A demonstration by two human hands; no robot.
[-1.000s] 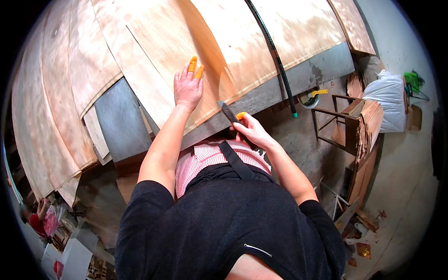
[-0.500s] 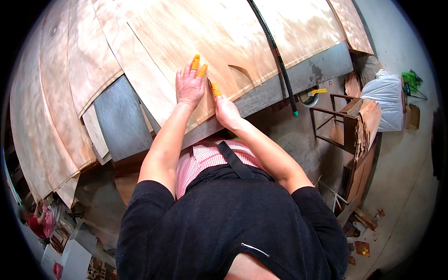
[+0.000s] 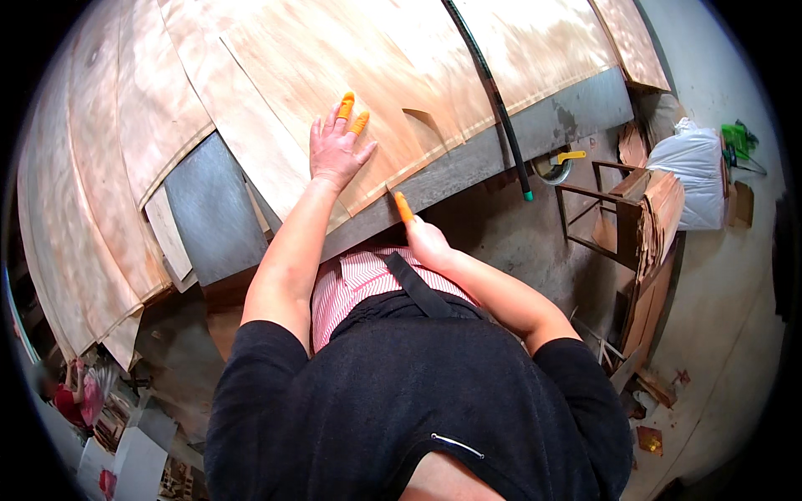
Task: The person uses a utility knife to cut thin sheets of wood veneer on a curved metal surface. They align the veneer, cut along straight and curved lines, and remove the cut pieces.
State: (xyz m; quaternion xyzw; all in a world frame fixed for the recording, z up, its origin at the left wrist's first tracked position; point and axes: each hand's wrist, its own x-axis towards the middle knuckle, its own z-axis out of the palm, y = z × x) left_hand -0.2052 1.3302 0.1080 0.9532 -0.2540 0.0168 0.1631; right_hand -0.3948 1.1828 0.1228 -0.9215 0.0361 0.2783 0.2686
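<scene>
My left hand (image 3: 336, 157) lies flat on a thin wood veneer sheet (image 3: 393, 100), fingers apart, with orange finger cots on two fingers. Just past the sheet's near edge, over the grey metal border of the table (image 3: 468, 171), is my right hand (image 3: 428, 242). Its forefinger wears an orange cot and points forward, while the other fingers are curled. A small dark tip shows ahead of that finger; the rest of whatever is in the grip is hidden. A curved dark slit or lifted flap marks the veneer to the right of my left hand.
A black rod with a green end (image 3: 501, 108) lies across the veneer and overhangs the edge. Right of it are a round container (image 3: 553, 174) with a yellow-handled scraper (image 3: 570, 156), a frame stand (image 3: 614, 200), stacked veneer pieces (image 3: 660, 217) and a white bag (image 3: 689, 179). Another person works far left.
My right hand has drawn back toward me, from on the veneer to past its near edge. My left hand stays on the sheet, its thumb now spread wider.
</scene>
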